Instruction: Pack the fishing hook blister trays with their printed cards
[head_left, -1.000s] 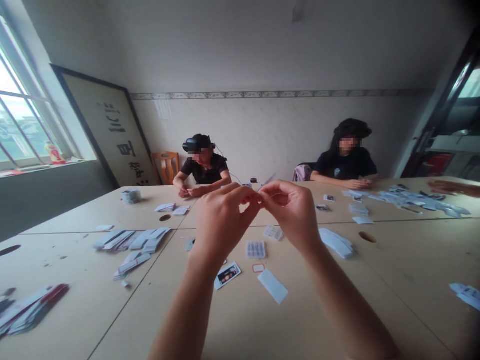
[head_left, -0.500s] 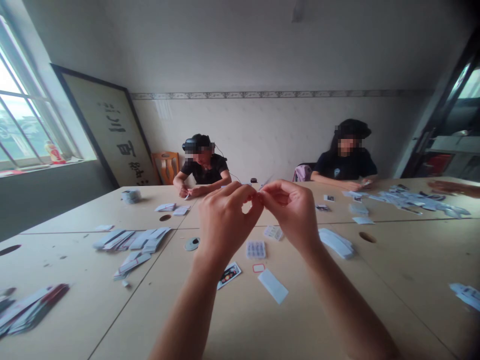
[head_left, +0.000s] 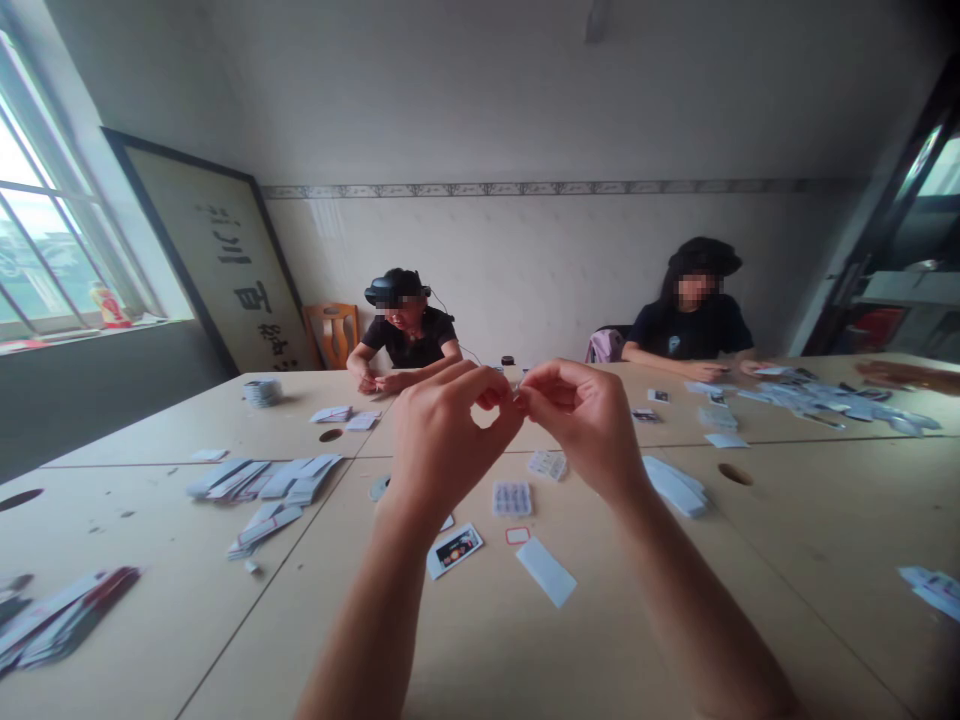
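Both hands are raised over the tabletop [head_left: 487, 650], meeting at the fingertips. The left hand [head_left: 459, 430] has its thumb and forefinger pinched together, leaving a round gap behind the tips. The right hand [head_left: 581, 420] is likewise closed to a pinch, palm inward, other fingers curled. Between the touching tips is a tiny pale piece [head_left: 517, 388], mostly hidden by the fingers and too small to identify.

Below the hands lies a clear case [head_left: 512, 499] divided into compartments, with a second case [head_left: 547, 465] just beyond it, towards the right. Nearer are a red-edged label [head_left: 517, 536], a white slip [head_left: 546, 572] set at a slant, and, beside the left forearm, a dark-printed card [head_left: 456, 550]. A disc [head_left: 380, 488] is partly covered by the left wrist.

A white stack [head_left: 675, 487] sits past the right wrist; paper bundles [head_left: 262, 480] lie well to the left. Across the tabletop sit two people in dark tops, and at the far right another person's hand [head_left: 907, 377] is near a loose heap [head_left: 847, 400].
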